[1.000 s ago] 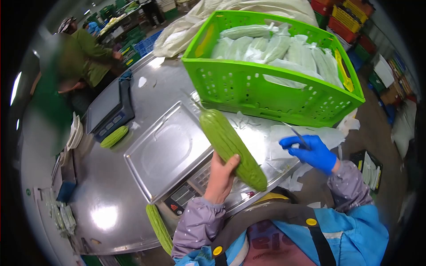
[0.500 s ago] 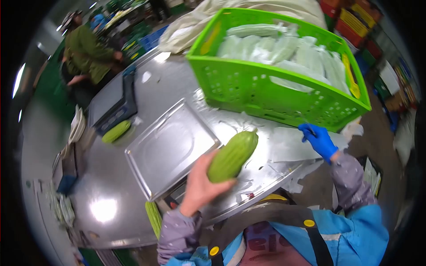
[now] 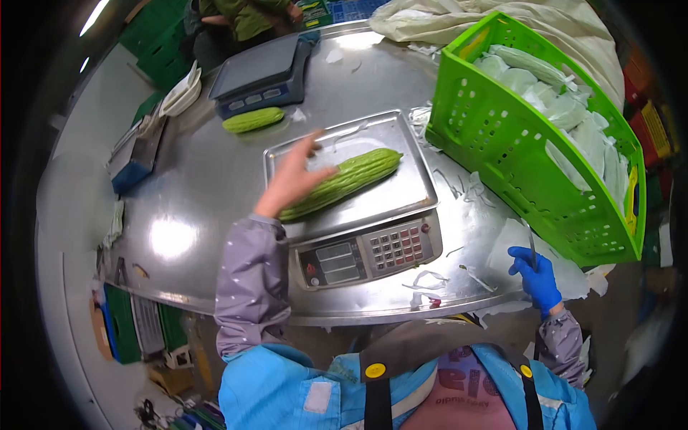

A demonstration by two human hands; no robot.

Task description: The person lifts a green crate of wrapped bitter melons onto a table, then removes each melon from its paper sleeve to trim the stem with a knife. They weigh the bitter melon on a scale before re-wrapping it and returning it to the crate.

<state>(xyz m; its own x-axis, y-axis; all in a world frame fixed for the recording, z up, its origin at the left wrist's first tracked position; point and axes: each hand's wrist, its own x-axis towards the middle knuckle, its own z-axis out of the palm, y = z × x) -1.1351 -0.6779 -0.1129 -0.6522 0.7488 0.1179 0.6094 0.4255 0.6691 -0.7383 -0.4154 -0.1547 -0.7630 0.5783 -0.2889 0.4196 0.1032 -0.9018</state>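
Note:
A long green ridged bitter melon point(image 3: 351, 183) lies across the metal pan point(image 3: 423, 188) of a weighing scale with a keypad point(image 3: 396, 247). My bare left hand point(image 3: 295, 175) is over the melon's near end, fingers spread and thumb overlapping its skin. In my blue-gloved right hand point(image 3: 536, 276), at the table's front right, is a slim grey blade-like tool point(image 3: 530, 235) pointing up. White plastic sheets point(image 3: 510, 247) lie beside that hand. Cut plastic strips point(image 3: 430, 279) are scattered between it and the scale.
A green crate point(image 3: 494, 136) of wrapped vegetables point(image 3: 545, 86) stands tilted in view at the right. Another bitter melon point(image 3: 253, 120) rests before a second scale point(image 3: 258, 75) at the back left. Beyond the metal table point(image 3: 193, 179) is a person point(image 3: 244, 18).
The bitter melon has gone from my left hand's grip onto the scale pan, and that hand's fingers have spread. My view has turned, so the crate appears farther right.

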